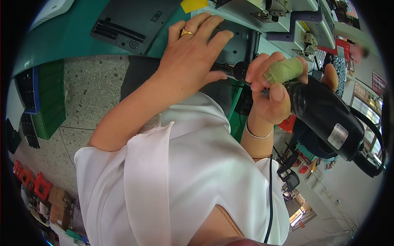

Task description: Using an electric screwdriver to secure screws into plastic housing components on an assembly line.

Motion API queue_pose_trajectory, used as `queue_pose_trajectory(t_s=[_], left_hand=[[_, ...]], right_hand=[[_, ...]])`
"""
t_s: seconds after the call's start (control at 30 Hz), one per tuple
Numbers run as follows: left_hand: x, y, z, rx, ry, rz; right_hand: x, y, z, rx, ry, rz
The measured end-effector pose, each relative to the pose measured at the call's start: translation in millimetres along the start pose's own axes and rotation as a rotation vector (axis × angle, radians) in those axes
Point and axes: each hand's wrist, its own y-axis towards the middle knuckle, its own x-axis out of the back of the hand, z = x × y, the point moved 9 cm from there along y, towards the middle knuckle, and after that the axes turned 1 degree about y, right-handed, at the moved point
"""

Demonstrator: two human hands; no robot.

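Note:
My left hand (191, 55), a gold ring on one finger, lies with fingers spread on a dark plastic housing (242, 39) at the bench edge. Its thumb stretches along the housing's near side. In my right hand (273, 88) is a black electric screwdriver (328, 112), fingers wrapped round its front end. The driver's tip points left toward the housing, close to my left thumb; where it touches is hard to see. Pale green tape (285, 69) wraps one right finger. Left of my left hand lies another dark housing (131, 26) with a long slot and a round grille.
A green bench top (74, 30) runs along the far side, with a yellow piece (193, 5) on it. Grey metal fixtures (283, 28) stand at the far right. A cable (375, 135) trails from the driver. A green crate (49, 98) sits on the floor at left.

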Motion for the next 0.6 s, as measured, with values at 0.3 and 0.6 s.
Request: queue_pose_trajectory(t_s=[0.3,0.6], left_hand=[[-0.7,-1.0,0.7,-0.015,-0.006,-0.004],[-1.1,0.7,0.6,-0.033,0.017,-0.019]], right_hand=[[0.7,11.0,5.6,-0.029,-0.050,-0.024],[-2.4,24.5,6.1,0.085,0.009,-0.024]])
